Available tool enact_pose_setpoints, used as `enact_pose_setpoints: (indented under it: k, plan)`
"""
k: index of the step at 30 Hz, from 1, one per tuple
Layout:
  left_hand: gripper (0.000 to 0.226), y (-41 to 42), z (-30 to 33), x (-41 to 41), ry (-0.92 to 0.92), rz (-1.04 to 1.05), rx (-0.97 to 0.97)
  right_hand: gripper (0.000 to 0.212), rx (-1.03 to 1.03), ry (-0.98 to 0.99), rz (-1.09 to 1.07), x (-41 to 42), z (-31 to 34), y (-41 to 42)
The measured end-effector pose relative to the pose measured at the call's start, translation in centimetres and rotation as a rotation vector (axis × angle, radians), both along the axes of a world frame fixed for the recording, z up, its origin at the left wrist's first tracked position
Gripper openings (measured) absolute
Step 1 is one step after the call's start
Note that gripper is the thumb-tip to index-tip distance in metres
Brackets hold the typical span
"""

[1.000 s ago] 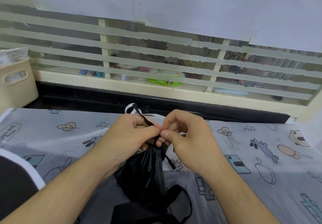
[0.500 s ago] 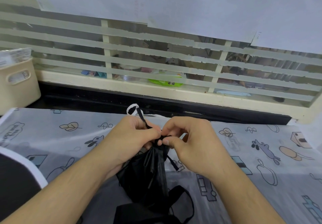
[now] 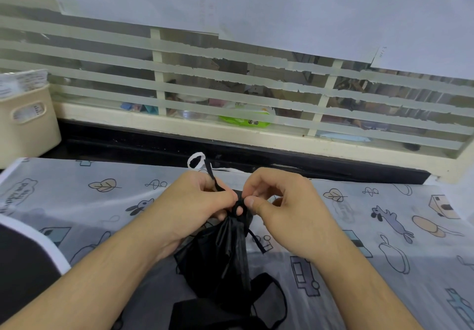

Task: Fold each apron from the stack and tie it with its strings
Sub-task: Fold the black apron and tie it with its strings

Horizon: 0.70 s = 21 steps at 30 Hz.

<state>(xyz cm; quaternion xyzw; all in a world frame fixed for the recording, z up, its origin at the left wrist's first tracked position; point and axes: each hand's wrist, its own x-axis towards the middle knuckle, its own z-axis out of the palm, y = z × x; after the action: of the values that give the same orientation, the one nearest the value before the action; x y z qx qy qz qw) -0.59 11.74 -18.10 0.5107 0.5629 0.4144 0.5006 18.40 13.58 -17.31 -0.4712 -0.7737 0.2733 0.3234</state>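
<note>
A table [image 3: 384,265] covered with a pale printed cloth of leaves, animals and trucks fills the lower view, set before a window [image 3: 230,86] with frosted stripes and white paper sheets [image 3: 256,1] hung over its top. A cream basket [image 3: 25,121] stands at the far left edge. Over the middle of the cloth hangs a gathered black apron [image 3: 220,260], bunched into a narrow neck at its top and spreading wider toward the near edge, where a black loop [image 3: 272,301] lies on the cloth. The left hand [image 3: 195,201] curls its fingers round the neck from the left, a black string [image 3: 213,178] rising out of its fist. The right hand [image 3: 284,209] pinches the string at the neck from the right, thumb and forefinger closed on it, so the bundle hangs directly below both grips. Another string end [image 3: 256,240] dangles beside the bundle.
</note>
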Motion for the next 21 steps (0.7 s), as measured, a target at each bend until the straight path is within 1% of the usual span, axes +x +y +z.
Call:
enact_pose_setpoints:
  k: [3, 6, 9, 10, 11, 12, 14, 15, 18, 21]
  plan:
    - [0.013, 0.04, -0.07, -0.04, 0.044, 0.01, 0.034, 0.015, -0.018, 0.012, 0.049, -0.23, -0.08, -0.13]
    - [0.013, 0.09, -0.16, 0.0, 0.062, 0.005, 0.046, 0.019, -0.017, -0.001, 0.038, -0.3, -0.13, -0.11]
    - [0.017, 0.13, -0.01, 0.12, 0.013, -0.004, 0.045, 0.022, -0.007, -0.019, 0.023, -0.28, -0.06, -0.2]
    - [0.016, 0.16, 0.05, 0.13, -0.012, -0.021, 0.046, 0.022, 0.004, -0.022, 0.017, -0.28, -0.04, -0.27]
    - [0.008, 0.15, 0.11, 0.13, -0.03, -0.052, 0.048, 0.022, 0.019, -0.027, 0.006, -0.33, -0.07, -0.29]
    - [0.012, 0.08, 0.2, 0.23, -0.036, -0.09, 0.052, 0.022, 0.032, -0.035, -0.007, -0.35, -0.05, -0.33]
    - [0.041, 0.03, -0.1, 0.34, -0.025, -0.12, 0.046, 0.022, 0.041, -0.052, -0.034, -0.48, 0.0, -0.37]
    - [0.047, 0.01, -0.22, 0.43, 0.013, -0.103, 0.057, 0.022, 0.041, -0.067, -0.045, -0.53, 0.02, -0.36]
    - [0.048, -0.06, -0.17, 0.55, 0.13, 0.003, 0.097, 0.018, 0.067, -0.145, -0.068, -0.75, 0.12, -0.25]
    - [0.047, -0.15, 0.06, 0.62, 0.189, 0.109, 0.129, 0.019, 0.103, -0.186, -0.074, -1.01, 0.05, -0.14]
